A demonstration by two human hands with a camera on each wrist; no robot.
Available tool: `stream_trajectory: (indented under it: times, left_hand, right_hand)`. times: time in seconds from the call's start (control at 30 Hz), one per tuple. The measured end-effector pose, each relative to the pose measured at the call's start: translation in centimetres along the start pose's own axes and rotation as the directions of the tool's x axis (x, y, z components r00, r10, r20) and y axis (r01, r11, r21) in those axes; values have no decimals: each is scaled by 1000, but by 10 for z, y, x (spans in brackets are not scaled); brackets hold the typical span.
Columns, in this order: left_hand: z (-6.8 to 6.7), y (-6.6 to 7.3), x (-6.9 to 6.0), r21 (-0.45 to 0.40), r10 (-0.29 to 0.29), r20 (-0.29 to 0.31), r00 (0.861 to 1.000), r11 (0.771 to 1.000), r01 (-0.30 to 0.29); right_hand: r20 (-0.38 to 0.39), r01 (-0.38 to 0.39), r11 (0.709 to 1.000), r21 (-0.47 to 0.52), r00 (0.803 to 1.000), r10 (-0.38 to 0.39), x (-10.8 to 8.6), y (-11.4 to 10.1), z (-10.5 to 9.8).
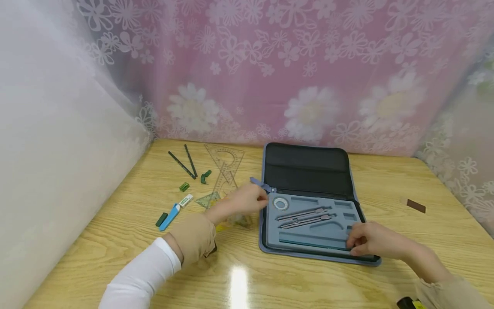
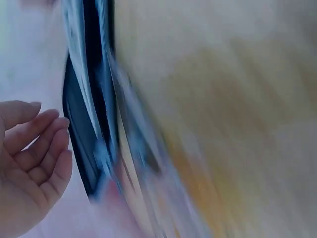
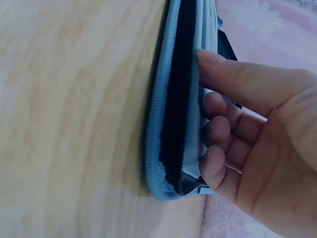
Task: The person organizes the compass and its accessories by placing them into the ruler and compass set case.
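A zipped case (image 1: 308, 171) lies unfolded, its grey-blue tray (image 1: 275, 236) facing up. Two metal compasses (image 1: 305, 216) and a white ring-shaped roll (image 1: 280, 204) sit in the tray's recesses. My left hand (image 1: 247, 198) hovers at the tray's left edge; in the left wrist view its fingers (image 2: 57, 144) are loosely bent around nothing. At the tray's right end, the fingers of my right hand (image 1: 370, 238) touch the surface near the long front slot. In the right wrist view, thumb and bent fingertips (image 3: 215, 131) stand apart against the tray. Whether anything lies beneath them is hidden.
Left of the case lie clear set squares (image 1: 225, 165), two dark pencils (image 1: 183, 165), a green sharpener (image 1: 184, 186), an eraser (image 1: 186, 200) and a blue cutter (image 1: 170, 216). A small brown strip (image 1: 416, 206) lies at the right. Curtains enclose the table.
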State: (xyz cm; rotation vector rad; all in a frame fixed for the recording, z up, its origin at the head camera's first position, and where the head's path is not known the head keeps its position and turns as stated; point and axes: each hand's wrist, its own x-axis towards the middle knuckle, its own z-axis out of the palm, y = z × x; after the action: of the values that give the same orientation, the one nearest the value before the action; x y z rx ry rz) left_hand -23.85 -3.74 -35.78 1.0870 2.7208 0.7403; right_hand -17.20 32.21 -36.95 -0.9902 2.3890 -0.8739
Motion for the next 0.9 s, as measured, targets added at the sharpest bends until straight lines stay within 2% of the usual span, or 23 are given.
stream_trajectory:
  times: [0.03,0.07,0.1,0.13,0.17,0.2,0.27,0.33,0.4,0.43,0.47,0.5,0.57,0.63,0.7,0.77,0.87,0.9]
  left_hand:
    - [-8,-11,-2,3,-59,-38,998,998,59]
    - [-16,-21,-4,5,-132,-76,988,991,133]
    - [-24,-33,-6,5,-204,-113,972,979,206]
    - [-33,-44,-10,1,-276,-151,949,960,280]
    - [-41,-56,-13,3,-342,-192,920,937,349]
    - [-49,-67,-17,-6,-403,-242,883,910,414]
    - [-63,-89,-26,-33,-510,-321,798,848,529]
    - [-74,-108,-34,-61,-581,-392,713,790,610]
    - [-81,-122,-41,-96,-651,-433,624,721,686]
    - [-84,-126,-44,-94,-681,-432,591,686,722]
    - [-86,-130,-46,-92,-710,-421,565,653,752]
    - [-88,-132,-49,-94,-737,-394,549,626,774]
    - [-88,-134,-52,-70,-777,-340,530,583,809]
    - [-88,-135,-53,-34,-796,-293,530,563,826]
    - [-85,-136,-54,-28,-804,-277,526,554,832]
    - [-82,-138,-53,-23,-809,-289,512,540,841]
    - [-77,-145,-50,-43,-812,-303,498,534,844]
    - [-75,-147,-49,-42,-813,-303,498,533,845]
  right_hand:
    - [-11,12,1000,-13,1000,-12,-1,1,0]
    - [-23,21,1000,-23,1000,-22,-2,1,1]
    - [-32,26,999,-34,999,-27,-2,2,1]
    - [-44,32,998,-48,998,-34,-3,2,2]
    - [-52,26,998,-51,998,-28,-3,3,2]
    - [-58,14,999,-51,998,-17,-4,3,3]
    - [-63,-24,999,-42,998,22,-5,3,4]
    - [-65,-47,998,-32,997,45,-5,4,4]
    - [-65,-39,999,-21,997,38,-6,6,5]
    - [-69,-22,1000,-19,997,20,-6,7,5]
    - [-71,-1,1000,-14,997,0,-7,8,4]
    - [-74,19,1000,-7,997,-19,-8,9,4]
    - [-78,43,999,10,996,-42,-9,10,4]
    - [-81,55,998,25,995,-52,-9,12,4]
    - [-85,52,998,34,995,-49,-9,12,4]
    - [-85,55,998,44,995,-51,-8,12,4]
    - [-80,46,997,64,996,-41,-8,12,3]
    - [-77,44,996,72,996,-39,-7,12,3]
